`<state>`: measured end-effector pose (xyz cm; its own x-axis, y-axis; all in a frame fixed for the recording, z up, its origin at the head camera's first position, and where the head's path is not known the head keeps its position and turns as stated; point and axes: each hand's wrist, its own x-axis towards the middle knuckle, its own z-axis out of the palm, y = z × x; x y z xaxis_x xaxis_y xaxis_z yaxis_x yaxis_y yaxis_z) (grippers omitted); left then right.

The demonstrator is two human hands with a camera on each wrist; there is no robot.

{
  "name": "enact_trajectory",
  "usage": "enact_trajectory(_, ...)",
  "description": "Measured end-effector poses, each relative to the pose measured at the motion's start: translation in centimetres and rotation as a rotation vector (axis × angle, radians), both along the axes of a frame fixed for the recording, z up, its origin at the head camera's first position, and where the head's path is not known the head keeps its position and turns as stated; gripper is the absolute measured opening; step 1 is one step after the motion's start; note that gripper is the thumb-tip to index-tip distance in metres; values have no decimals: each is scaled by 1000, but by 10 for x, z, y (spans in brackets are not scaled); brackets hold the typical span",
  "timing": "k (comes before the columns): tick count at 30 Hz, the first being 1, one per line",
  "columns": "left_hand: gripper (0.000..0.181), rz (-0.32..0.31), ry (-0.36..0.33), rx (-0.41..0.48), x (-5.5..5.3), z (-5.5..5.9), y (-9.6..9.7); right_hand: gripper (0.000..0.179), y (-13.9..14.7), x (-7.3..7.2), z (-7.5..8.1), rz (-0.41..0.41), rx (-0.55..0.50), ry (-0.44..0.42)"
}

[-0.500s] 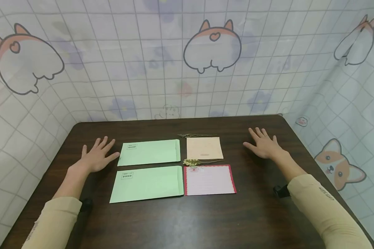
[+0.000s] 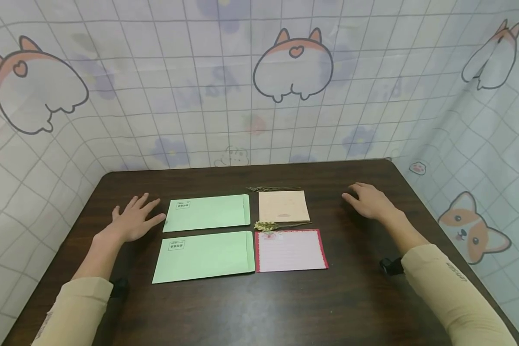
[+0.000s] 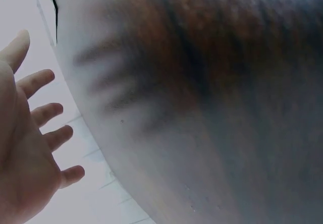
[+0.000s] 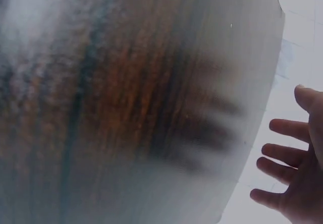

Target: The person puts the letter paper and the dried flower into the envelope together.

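Observation:
My left hand [image 2: 131, 223], fingers spread, is over the left of the dark table, its thumb close to a pale green envelope [image 2: 209, 214]. A second green envelope [image 2: 205, 257] lies in front of the first. To their right are a beige square of paper [image 2: 284, 205] and a white lined card [image 2: 291, 252] with a red border. One thin dried sprig [image 2: 274, 188] lies behind the beige paper; another with pale yellow flowers [image 2: 265, 226] rests between paper and card. Over the table's right side is my right hand [image 2: 369, 202], fingers loosely bent. Both hands hold nothing.
The dark wooden table [image 2: 242, 312] has rounded far corners. Directly behind it and along its sides hangs a white grid-patterned cloth [image 2: 190, 96] printed with corgis. A black wrist strap [image 2: 391, 265] shows at the right sleeve.
My right hand's fingers, spread out before, have drawn together and bent a little. The left hand stays nearly where it was, and the papers and sprigs have not moved.

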<state>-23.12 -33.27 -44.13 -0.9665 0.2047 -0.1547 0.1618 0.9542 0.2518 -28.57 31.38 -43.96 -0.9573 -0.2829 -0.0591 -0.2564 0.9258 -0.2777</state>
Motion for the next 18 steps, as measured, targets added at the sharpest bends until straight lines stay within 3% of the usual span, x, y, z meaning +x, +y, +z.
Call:
enact_trajectory(9, 73, -15, 35, 17, 3, -3, 2, 39, 1, 2, -4, 14, -89, 101)
enact_trajectory(18, 67, -43, 79, 56, 8, 5, 15, 26, -1, 7, -6, 1, -251, 198)
